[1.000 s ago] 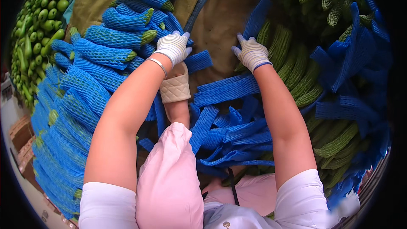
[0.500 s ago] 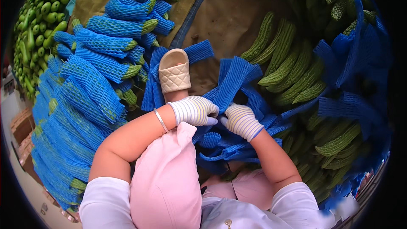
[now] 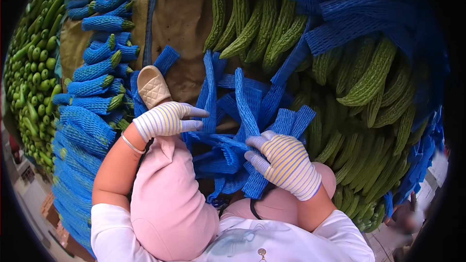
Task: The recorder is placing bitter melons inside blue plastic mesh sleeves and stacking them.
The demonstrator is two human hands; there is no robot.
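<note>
Both my hands wear striped knit gloves. My left hand (image 3: pixel 170 119) is open beside my raised knee, thumb and fingers apart, its fingertips close to an upright blue foam net sleeve (image 3: pixel 208 92). My right hand (image 3: pixel 286 165) is over the pile of loose net sleeves (image 3: pixel 213 162), its fingers bent around a blue net sleeve (image 3: pixel 230 146) at the fingertips; part of that grip is hidden. Bare green bitter melons (image 3: pixel 247 34) lie in a row ahead and to the right. At the left are bitter melons in blue net sleeves (image 3: pixel 92 87), stacked in a long row.
More bitter melons (image 3: pixel 369 155) are heaped to my right, with blue sleeves (image 3: pixel 359 19) draped over the far ones. A pile of smaller green vegetables (image 3: pixel 36 77) stands at the far left. My foot in a beige slipper (image 3: pixel 153 87) rests on the brown ground cloth (image 3: pixel 179 14).
My view has turned right. My hands, close together before, are now apart: the left has opened, and the right has shifted right and lower over the loose sleeves.
</note>
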